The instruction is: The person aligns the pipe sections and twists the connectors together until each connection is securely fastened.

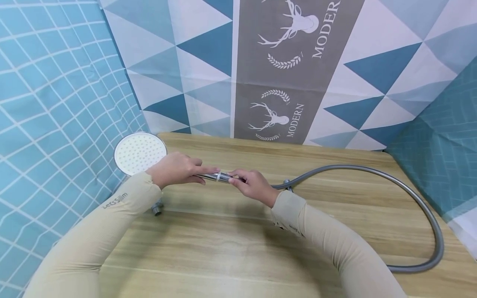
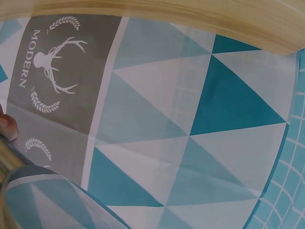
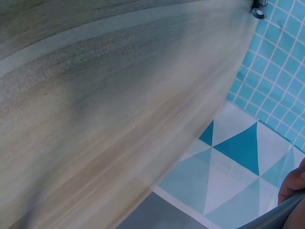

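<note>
In the head view, a round chrome-rimmed shower head [image 1: 140, 153] with a white nozzle face lies left, partly behind my left wrist. My left hand [image 1: 178, 169] grips a chrome tube [image 1: 208, 176] near its end, index finger stretched along it; its join to the shower head is hidden. My right hand [image 1: 257, 185] pinches the chrome connector [image 1: 224, 178] of a grey shower hose [image 1: 350, 167] between thumb and fingers. A white ring [image 1: 218, 176] shows where tube and connector meet. Only fingers of the right hand [image 3: 293, 183] and a stretch of hose [image 3: 276, 215] appear in the right wrist view.
The hose loops across the right side of the wood-patterned table [image 1: 208, 248]. A small chrome fitting [image 1: 287, 184] lies beside it. Another chrome fitting [image 1: 157, 207] sits below my left wrist. Patterned sheets [image 1: 208, 62] stand behind, with blue tiled sheeting [image 1: 48, 103] at left.
</note>
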{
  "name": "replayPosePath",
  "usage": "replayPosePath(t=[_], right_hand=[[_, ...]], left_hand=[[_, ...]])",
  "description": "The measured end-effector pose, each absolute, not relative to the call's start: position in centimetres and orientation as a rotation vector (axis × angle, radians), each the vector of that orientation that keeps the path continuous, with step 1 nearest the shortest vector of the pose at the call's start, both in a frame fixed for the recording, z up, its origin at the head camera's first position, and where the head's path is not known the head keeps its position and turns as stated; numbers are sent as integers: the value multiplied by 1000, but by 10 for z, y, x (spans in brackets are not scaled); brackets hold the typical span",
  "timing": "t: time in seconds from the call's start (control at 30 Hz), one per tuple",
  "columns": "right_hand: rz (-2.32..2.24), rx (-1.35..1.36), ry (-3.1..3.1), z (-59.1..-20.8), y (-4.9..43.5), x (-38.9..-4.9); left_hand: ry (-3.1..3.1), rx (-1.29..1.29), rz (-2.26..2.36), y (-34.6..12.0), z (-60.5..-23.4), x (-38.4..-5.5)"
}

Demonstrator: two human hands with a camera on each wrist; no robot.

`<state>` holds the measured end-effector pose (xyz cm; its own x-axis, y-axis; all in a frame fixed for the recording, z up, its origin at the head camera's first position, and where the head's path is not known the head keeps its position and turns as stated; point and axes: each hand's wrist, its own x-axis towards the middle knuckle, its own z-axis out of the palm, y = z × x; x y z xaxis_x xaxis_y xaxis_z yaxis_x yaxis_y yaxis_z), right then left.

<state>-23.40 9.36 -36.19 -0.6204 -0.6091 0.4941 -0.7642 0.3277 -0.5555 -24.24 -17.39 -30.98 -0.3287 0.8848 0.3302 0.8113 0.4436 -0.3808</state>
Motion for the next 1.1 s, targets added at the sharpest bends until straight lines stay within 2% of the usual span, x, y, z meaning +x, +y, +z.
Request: replayPosePath(t=[0.17, 0.53, 0.87, 1.1], right_hand=[[1236, 1246, -2438, -360, 95, -235], [1684, 1149, -2607, -350, 98, -243], [1549, 1079, -2675, -351, 92, -237], [1550, 1063, -2378, -357, 90, -229]], left_hand=[[-2211, -1419, 205, -171, -308, -243], [-2195, -1427, 211, -169, -308, -245], [-2192, -1410, 231, -170, -309, -242], [-2201, -1390, 193, -170, -307, -243]])
